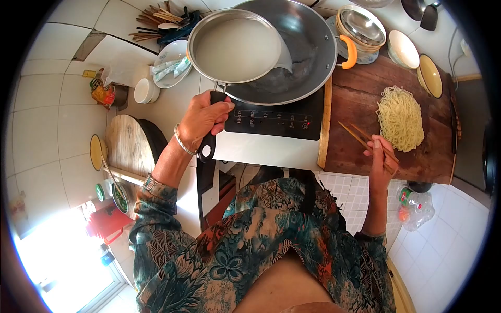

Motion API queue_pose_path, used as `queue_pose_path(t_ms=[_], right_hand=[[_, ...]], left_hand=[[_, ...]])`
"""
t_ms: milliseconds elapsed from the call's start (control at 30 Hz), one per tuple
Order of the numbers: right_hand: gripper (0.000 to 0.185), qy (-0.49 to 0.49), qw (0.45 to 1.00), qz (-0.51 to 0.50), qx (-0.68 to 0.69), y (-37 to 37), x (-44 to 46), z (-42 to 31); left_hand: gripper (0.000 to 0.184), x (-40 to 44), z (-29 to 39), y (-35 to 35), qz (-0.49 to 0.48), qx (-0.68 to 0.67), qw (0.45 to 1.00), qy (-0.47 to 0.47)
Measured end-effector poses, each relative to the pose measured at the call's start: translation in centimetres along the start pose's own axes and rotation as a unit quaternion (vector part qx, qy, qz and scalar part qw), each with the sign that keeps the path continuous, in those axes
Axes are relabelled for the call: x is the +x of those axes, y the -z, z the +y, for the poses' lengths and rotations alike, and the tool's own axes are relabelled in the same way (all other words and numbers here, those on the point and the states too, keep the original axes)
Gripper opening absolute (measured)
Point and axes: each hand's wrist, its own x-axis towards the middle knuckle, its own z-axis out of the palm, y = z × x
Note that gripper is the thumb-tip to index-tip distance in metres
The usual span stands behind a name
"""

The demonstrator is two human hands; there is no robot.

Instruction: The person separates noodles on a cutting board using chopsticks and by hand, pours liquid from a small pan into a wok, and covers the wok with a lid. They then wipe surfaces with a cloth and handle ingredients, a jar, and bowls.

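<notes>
Noodles (401, 119) lie right of the wok (319, 41), probably clear of splashes; the left hand (204, 116) grips a saucepan (192, 49) over the wok, seemingly so cloudy liquid (237, 47) lands inside; the right hand (383, 155) pinches chopsticks (353, 133).

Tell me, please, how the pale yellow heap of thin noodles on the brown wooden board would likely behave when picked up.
The pale yellow heap of thin noodles will probably be floppy, since its strands bend and curl. It may lift in clumps, as they overlap and tangle. It seems unlikely to roll, lying spread on the brown wooden board.
</notes>
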Motion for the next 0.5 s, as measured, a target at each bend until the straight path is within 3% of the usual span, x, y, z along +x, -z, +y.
queue_pose_path(t_ms=[500], right_hand=[[0.017, -0.006, 0.999, -0.035, -0.016, -0.5, 0.1, 1.4]], left_hand=[[0.013, 0.0, 0.2, 0.4, 0.001, 0.032, 0.999, -0.018]])
